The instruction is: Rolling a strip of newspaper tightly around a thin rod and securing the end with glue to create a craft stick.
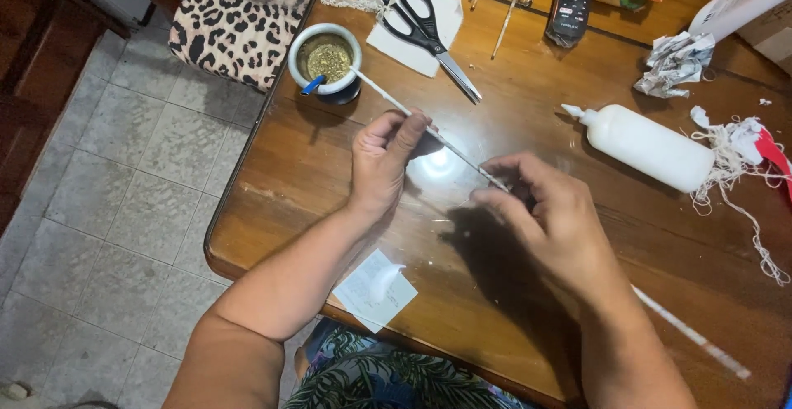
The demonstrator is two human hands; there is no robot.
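My left hand (386, 161) and my right hand (544, 211) both pinch a long thin rolled paper stick (452, 146) that slants above the brown wooden table (272, 170). The left fingers grip it near its upper part, the right fingers lower down. One end of the stick reaches up toward a metal cup (327, 61) filled with green herb; the other end comes out behind my right forearm at the lower right (693, 336).
A white glue bottle (648, 145) lies on its side at right, beside frayed white string (742, 170) and crumpled paper (675, 64). Black scissors (429, 29) rest on white paper at the back, near a remote (572, 0). A small paper slip (374, 289) lies at the table's near edge.
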